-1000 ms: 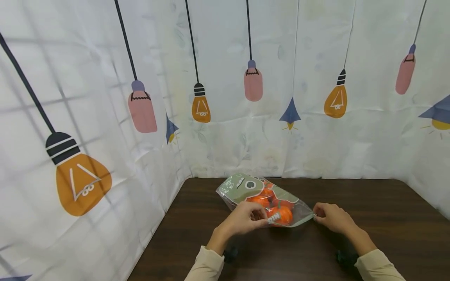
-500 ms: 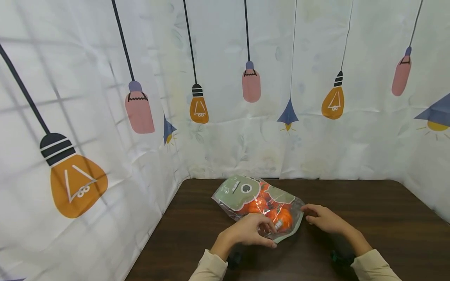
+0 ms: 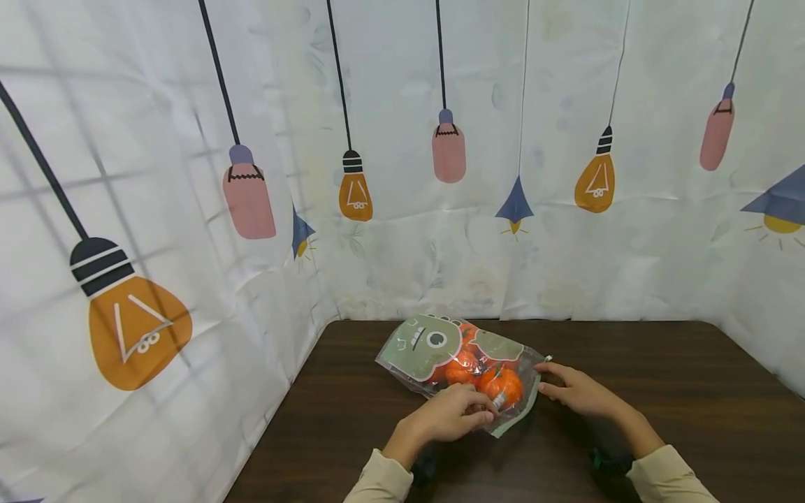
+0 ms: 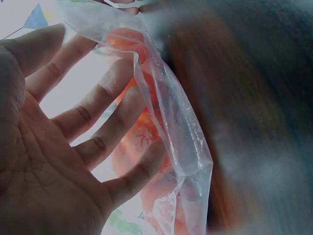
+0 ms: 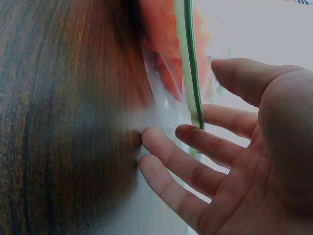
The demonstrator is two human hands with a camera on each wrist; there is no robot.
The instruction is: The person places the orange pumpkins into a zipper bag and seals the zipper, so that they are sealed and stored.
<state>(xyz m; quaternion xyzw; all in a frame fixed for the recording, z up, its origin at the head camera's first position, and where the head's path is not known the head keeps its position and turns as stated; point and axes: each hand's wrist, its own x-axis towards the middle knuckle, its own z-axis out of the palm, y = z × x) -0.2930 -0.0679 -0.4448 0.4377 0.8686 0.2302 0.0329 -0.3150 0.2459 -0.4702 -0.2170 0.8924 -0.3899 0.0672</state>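
A clear zip bag (image 3: 423,351) printed with a pale green cartoon creature lies on the table. Inside it are several round orange, pumpkin-like pieces (image 3: 501,386) with green tops. My left hand (image 3: 446,416) is at the bag's near side; in the left wrist view its fingers (image 4: 90,110) are spread and loosely bent against the clear film. At the bag's right end is my right hand (image 3: 578,390), fingertips right by the green zip edge (image 5: 190,54). In the right wrist view its thumb stands apart from the relaxed fingers (image 5: 188,169), pinching nothing.
The dark wooden table (image 3: 654,356) extends around the bag. Behind and to the left hangs a white curtain (image 3: 402,265) printed with lamps and bulbs.
Both hands have let go of the bag's zip edge, which they pinched earlier. The bag has turned slightly and settled, its zip edge now slanting towards the near side.
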